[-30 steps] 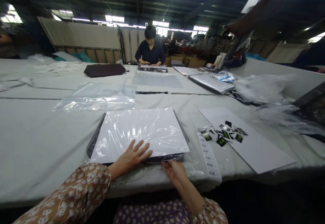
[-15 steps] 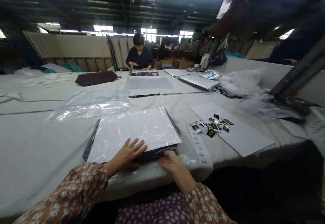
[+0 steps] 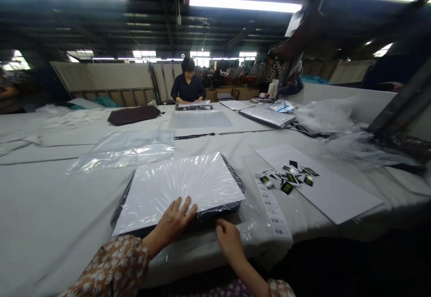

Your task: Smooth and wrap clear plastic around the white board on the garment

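Observation:
A white board over dark folded cloth, inside a clear plastic bag point(image 3: 182, 184), lies at the front edge of the table. My left hand point(image 3: 177, 218) rests on its near edge, palm down with the fingers spread. Just off the near right side of the package is my right hand point(image 3: 229, 239), its fingers closed in a pinch at the bag's loose clear edge. What sits between those fingertips is too small to make out. To the right lies a strip of printed labels point(image 3: 274, 211).
Black and green tags point(image 3: 291, 178) are scattered on a white board point(image 3: 333, 189). Flat clear bags point(image 3: 128, 151) lie behind the package, near a dark brown piece point(image 3: 134, 115). Across the table, a person point(image 3: 188, 86) stands at another package. Crumpled plastic point(image 3: 330, 115) is piled at right.
The view has tilted up slightly. My right hand has closed from loosely curled fingers into a pinch and moved a little down from the package. My left hand stays on top.

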Action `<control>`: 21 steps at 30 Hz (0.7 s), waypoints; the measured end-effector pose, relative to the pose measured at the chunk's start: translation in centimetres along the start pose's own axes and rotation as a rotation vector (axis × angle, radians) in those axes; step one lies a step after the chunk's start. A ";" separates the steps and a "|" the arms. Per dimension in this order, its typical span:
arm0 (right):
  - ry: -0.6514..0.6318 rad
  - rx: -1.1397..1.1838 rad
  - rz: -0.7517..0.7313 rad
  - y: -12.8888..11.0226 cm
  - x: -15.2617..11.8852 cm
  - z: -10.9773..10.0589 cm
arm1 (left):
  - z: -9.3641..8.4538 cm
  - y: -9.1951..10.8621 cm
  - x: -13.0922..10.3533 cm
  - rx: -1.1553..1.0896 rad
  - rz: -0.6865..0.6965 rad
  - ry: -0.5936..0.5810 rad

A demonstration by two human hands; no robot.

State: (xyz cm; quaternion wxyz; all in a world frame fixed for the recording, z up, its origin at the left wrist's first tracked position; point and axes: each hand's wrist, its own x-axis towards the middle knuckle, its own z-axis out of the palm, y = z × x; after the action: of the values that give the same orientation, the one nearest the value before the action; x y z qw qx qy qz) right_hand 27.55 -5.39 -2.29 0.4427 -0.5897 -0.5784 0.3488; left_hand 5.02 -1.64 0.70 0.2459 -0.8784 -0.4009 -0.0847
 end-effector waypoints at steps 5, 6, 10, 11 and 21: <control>-0.238 -0.321 -0.312 -1.0 -2.2 2.0 | -0.2 -0.8 0.4 0.030 -0.008 0.059; -0.266 -0.382 -0.333 -1.2 -2.0 2.4 | -0.3 -0.9 0.4 0.041 -0.008 0.071; -0.340 -0.597 -0.345 -1.6 -0.1 3.3 | -0.1 -1.0 0.2 0.063 0.014 0.102; -0.354 -0.629 -0.343 -1.6 0.5 3.5 | 0.0 -0.9 0.1 0.068 0.023 0.108; -0.315 -0.728 -0.441 1.4 -1.2 -1.3 | 1.5 0.2 -0.8 0.093 0.037 0.194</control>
State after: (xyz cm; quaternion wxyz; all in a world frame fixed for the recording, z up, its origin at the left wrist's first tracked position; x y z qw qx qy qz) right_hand 29.14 -6.65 -3.20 0.1767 -0.5097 -0.8354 0.1055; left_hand 4.56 -1.54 -0.96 0.3257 -0.8610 -0.3622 -0.1462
